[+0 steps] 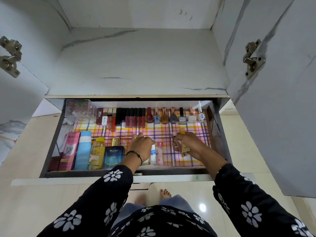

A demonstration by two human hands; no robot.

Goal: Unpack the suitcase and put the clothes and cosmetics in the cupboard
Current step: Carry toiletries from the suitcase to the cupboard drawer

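Right hand (186,144) fingers closing around yellow-capped tube (183,142), long axis pointing 12 o'clock; left hand (142,146) fingers half-curled, touching drawer liner (196,130).

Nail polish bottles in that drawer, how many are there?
7 nail polish bottles stand in one row along the back right of the drawer, from a red one to a white one. None look hidden.

Sleeves (109,199): black, long — printed with white flowers
Left wrist: thin black thread bracelet (136,155)
Trousers (172,200): pale blue-grey — bare feet below
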